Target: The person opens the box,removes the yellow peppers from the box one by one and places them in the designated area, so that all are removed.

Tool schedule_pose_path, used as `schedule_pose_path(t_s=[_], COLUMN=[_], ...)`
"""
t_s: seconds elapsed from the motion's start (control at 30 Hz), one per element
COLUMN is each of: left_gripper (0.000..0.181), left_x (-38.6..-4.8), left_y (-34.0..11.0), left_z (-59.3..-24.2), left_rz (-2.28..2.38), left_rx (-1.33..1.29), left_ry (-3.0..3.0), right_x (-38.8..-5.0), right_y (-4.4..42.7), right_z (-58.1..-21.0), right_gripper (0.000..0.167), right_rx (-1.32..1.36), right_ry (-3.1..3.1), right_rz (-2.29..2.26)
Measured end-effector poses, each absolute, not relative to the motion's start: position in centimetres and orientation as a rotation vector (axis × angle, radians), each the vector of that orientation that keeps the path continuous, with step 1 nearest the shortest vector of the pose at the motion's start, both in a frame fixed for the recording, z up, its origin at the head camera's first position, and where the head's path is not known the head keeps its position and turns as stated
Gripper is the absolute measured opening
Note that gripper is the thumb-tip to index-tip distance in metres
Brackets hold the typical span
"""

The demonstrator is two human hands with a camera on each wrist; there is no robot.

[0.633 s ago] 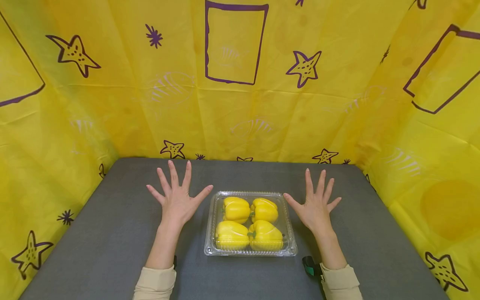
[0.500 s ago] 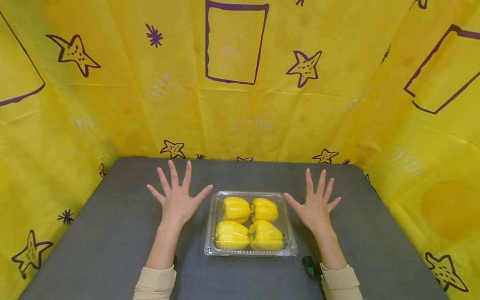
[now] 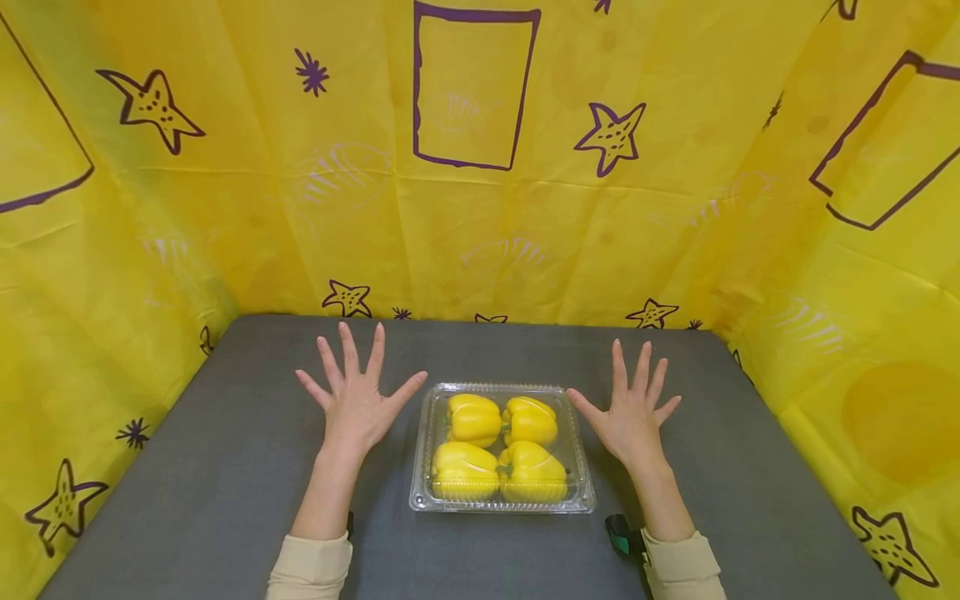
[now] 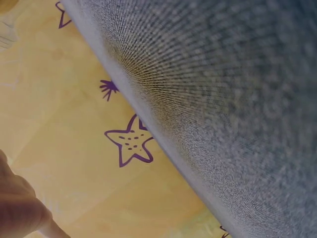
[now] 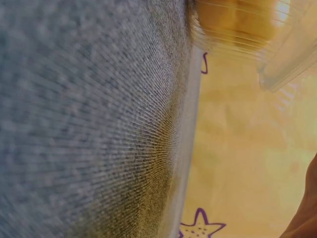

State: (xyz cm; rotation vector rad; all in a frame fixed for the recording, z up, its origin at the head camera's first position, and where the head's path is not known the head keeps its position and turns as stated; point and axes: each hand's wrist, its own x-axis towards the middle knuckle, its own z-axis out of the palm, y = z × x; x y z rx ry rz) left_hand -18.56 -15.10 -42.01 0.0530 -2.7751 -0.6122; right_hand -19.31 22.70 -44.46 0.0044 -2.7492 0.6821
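Observation:
A clear plastic box (image 3: pixel 510 505) with its lid down sits on the grey table, holding several yellow bell peppers (image 3: pixel 474 419). To its left is my left hand (image 3: pixel 357 410), fingers spread wide and holding nothing. On the other side my right hand (image 3: pixel 630 421) is likewise spread and empty, its thumb tip close to the box's upper right corner; whether they touch I cannot tell. Part of the left hand (image 4: pixel 22 203) shows in the left wrist view. The right wrist view catches an edge of the box (image 5: pixel 285 67) and a piece of the right hand (image 5: pixel 304 208).
The grey table (image 3: pixel 510 558) extends around the box and both hands. Yellow cloth (image 3: pixel 480 217) with purple stars and outlined shapes hangs behind the table and along both sides. A dark strap with a green patch (image 3: pixel 620 535) is at the right wrist.

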Motion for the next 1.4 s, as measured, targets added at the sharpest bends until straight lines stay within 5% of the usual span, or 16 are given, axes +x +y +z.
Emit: schedule_pose_path(t_s=[1.4], left_gripper=[0.082], left_x=[-16.5], left_y=[-13.4], left_z=[-41.8], left_rz=[-1.542], left_rx=[-0.253], left_ry=[-2.621], right_x=[-18.0], right_y=[22.1], right_z=[-44.3], right_gripper=[0.082], right_rx=[0.218], right_ry=[-2.707], right_rz=[1.388])
